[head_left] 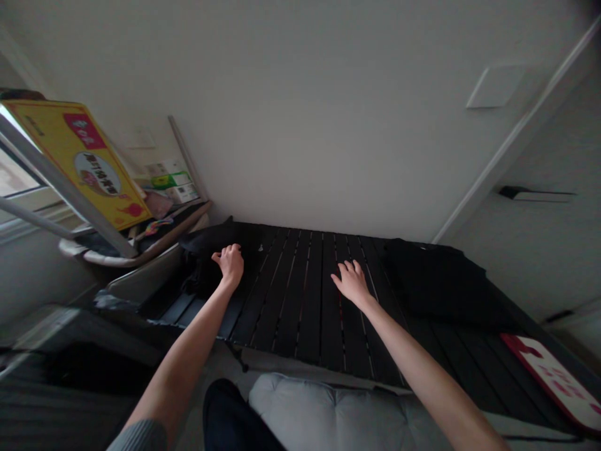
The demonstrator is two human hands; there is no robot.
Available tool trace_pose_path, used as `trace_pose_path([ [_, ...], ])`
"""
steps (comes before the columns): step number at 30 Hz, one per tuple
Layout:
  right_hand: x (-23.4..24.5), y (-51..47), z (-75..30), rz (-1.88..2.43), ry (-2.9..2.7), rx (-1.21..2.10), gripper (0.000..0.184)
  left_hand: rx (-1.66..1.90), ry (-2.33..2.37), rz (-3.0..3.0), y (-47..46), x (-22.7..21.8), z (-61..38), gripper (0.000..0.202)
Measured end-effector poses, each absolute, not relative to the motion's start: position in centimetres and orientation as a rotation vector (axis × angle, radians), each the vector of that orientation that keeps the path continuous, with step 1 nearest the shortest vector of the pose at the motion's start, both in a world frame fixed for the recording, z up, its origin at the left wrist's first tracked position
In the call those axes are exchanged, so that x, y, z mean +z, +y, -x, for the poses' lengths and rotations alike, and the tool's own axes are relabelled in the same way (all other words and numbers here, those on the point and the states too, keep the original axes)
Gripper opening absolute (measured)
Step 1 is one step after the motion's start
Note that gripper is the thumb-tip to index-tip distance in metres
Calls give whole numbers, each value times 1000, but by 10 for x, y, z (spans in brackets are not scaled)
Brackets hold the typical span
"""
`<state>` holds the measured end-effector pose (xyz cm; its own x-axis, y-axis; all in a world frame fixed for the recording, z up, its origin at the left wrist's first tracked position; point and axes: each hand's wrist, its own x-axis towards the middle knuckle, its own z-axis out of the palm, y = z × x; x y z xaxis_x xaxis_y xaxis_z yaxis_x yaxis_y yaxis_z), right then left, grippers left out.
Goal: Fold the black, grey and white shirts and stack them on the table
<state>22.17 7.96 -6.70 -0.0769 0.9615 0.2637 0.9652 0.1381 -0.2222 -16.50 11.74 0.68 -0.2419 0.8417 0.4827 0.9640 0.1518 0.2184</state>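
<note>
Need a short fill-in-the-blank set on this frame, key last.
The left hand is nearest a dark cloth bundle at the ____ end of the slatted table.
The hand nearer the red-edged board is the ____ one.
The tall box is mainly coloured ____.
The cushion is coloured ____.
Missing: left; right; yellow; grey.

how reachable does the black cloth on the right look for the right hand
Likely yes: the right hand looks empty, and only table slats show between it and the black cloth.
</note>
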Motion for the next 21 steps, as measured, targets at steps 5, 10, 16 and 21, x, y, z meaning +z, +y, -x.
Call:
trace_pose_path([
  [5,-61,78,-201,1644,-2041,107,46,-1124,-1928,1834,86,24,118,20],
  [10,-43,75,-183,1392,-1850,532,42,-1339,-1663,2221,52,36,39,18],
  [16,-47,78,-184,1459,-1324,1109,39,-1269,-1634,2728,28,11,-23,20],
  [21,-66,83,-197,1464,-1260,972,25,-1156,-1661,2721,17,2,-13,28],
])
